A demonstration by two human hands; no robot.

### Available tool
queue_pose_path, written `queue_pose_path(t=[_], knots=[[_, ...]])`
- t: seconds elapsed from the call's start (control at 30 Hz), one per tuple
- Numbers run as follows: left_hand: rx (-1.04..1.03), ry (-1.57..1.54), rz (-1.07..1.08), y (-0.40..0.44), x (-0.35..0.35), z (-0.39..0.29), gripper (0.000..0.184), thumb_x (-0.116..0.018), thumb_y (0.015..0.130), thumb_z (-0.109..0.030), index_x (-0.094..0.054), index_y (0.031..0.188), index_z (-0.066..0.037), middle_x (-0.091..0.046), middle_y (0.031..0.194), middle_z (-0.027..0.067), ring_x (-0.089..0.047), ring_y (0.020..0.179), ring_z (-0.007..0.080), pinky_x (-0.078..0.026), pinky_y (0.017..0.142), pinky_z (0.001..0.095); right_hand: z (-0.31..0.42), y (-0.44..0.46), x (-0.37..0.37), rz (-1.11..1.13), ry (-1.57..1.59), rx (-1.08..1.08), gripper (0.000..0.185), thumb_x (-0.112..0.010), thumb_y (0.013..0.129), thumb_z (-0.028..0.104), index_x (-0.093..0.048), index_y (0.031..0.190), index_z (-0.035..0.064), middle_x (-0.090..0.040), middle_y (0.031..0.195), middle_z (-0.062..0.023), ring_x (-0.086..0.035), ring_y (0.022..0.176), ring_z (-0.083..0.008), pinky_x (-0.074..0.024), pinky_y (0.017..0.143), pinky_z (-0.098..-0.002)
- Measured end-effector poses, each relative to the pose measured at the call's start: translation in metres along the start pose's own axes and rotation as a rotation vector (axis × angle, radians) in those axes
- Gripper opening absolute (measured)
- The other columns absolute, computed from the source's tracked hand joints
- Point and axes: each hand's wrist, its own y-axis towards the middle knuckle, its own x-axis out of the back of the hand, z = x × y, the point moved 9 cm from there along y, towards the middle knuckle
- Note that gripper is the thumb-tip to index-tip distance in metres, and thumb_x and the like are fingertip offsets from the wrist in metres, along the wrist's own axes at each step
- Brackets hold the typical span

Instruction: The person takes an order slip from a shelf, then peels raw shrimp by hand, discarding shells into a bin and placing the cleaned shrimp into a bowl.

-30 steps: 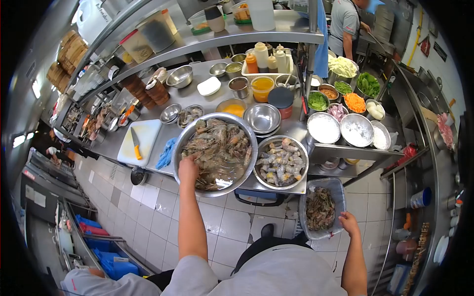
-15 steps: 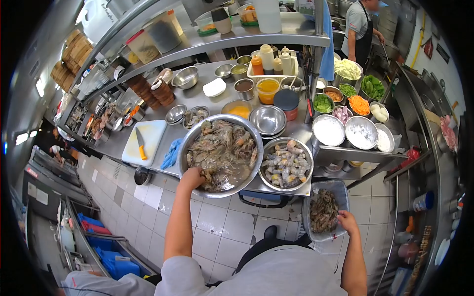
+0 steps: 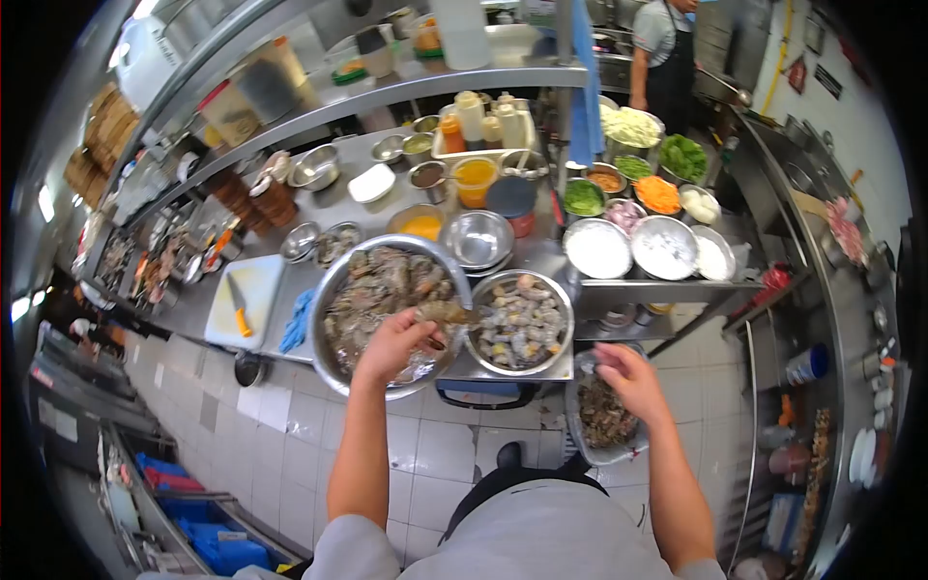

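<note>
My left hand [image 3: 396,346] is closed on a whole shrimp [image 3: 445,311] above the right side of a large steel bowl [image 3: 326,362] of unpeeled shrimp in water. To its right, a second steel bowl [image 3: 568,338] holds peeled grey shrimp [image 3: 522,321]. My right hand [image 3: 626,375], fingers apart and holding nothing, is over a lined bin [image 3: 638,447] with shrimp heads and shells [image 3: 604,416] in it, below the table edge.
A knife [image 3: 240,307] lies on a white cutting board [image 3: 266,280], beside a blue cloth [image 3: 298,321]. Steel bowls [image 3: 478,239], sauce bottles [image 3: 470,114] and vegetable containers [image 3: 658,193] stand behind. Another person [image 3: 667,58] stands at the back right.
My left hand has lifted a shrimp from the water and moved right. My right hand has risen from beside the bin to above it. The view has shifted.
</note>
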Motion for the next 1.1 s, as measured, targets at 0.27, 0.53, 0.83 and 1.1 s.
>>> queue_pose_path(t=[0.27, 0.53, 0.83, 1.1], knots=[[0.181, 0.005, 0.548, 0.038, -0.237, 0.087, 0.022, -0.061, 0.092, -0.012, -0.062, 0.112, -0.004, -0.067, 0.092, 0.0025, -0.063, 0.083, 0.0113, -0.053, 0.074, 0.0265, 0.002, 0.015, -0.007, 0.088, -0.267, 0.013, 0.043, -0.067, 0.091, 0.020, -0.057, 0.130, 0.0044, -0.063, 0.120, -0.0169, -0.059, 0.113, -0.0296, -0.0455, 0.097, -0.0384], [-0.727, 0.974, 0.324, 0.030, -0.331, 0.081, 0.049, -0.063, 0.081, -0.007, -0.058, 0.129, -0.013, -0.061, 0.100, 0.0120, -0.066, 0.085, 0.0325, -0.054, 0.072, 0.0427, -0.108, -0.028, 0.043, 0.047, -0.442, -0.333, 0.035, -0.059, 0.096, 0.030, -0.061, 0.110, -0.0015, -0.067, 0.100, -0.0203, -0.064, 0.093, -0.0324, -0.0495, 0.082, -0.0411], [-0.441, 0.819, 0.270, 0.051, -0.349, 0.132, 0.038, -0.058, 0.089, -0.014, -0.059, 0.126, -0.007, -0.068, 0.106, 0.0191, -0.066, 0.095, 0.0389, -0.054, 0.078, 0.0458, -0.124, -0.040, 0.062, -0.061, -0.368, -0.375, 0.028, -0.062, 0.094, 0.029, -0.067, 0.095, 0.0007, -0.071, 0.080, -0.0121, -0.068, 0.077, -0.0289, -0.0510, 0.072, -0.0400], [-0.225, 0.581, 0.296, 0.059, -0.343, 0.167, 0.040, -0.056, 0.091, -0.013, -0.056, 0.128, 0.000, -0.065, 0.114, 0.0256, -0.064, 0.105, 0.0406, -0.051, 0.089, 0.0435, -0.121, -0.034, 0.055, -0.060, -0.369, -0.250, 0.026, -0.062, 0.095, 0.026, -0.065, 0.097, 0.0010, -0.070, 0.083, -0.0139, -0.066, 0.075, -0.0262, -0.0504, 0.071, -0.0385]])
